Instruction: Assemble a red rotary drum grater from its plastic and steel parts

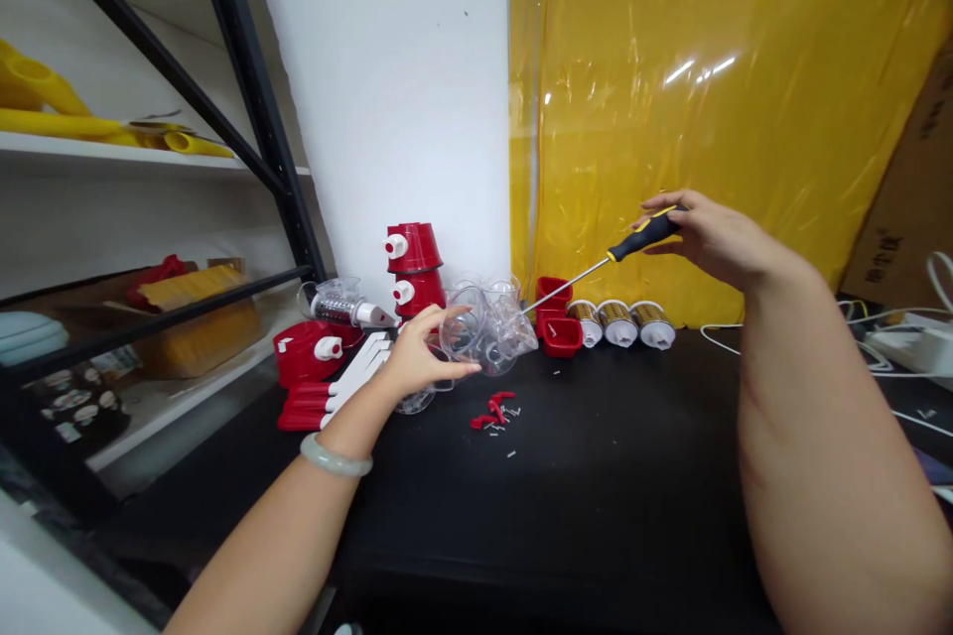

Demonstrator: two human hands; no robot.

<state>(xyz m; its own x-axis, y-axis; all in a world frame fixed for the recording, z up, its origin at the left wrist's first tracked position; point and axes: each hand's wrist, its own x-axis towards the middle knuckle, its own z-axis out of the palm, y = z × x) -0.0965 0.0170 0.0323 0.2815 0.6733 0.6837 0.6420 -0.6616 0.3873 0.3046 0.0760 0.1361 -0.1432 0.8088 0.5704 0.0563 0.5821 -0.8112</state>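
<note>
My left hand (421,354), a pale bangle on its wrist, curls around a clear plastic part (463,325) with a round open end. In my right hand (715,238) is a screwdriver (646,234) with a black and yellow handle, gripped near the handle's end. Its shaft slants down to the left, and the tip meets the right side of the clear part. Whether a screw sits at the tip is too small to tell. Below them, small red pieces (495,409) and several screws (511,454) lie on the black table (596,496).
Stacked red housings (415,250) stand behind my left hand. Red and white handles (349,379) and a red base (307,354) lie to the left. Red trays (562,337) and grater drums (616,322) line the back. White cables (885,357) run along the right, and a shelf rack (245,69) rises left.
</note>
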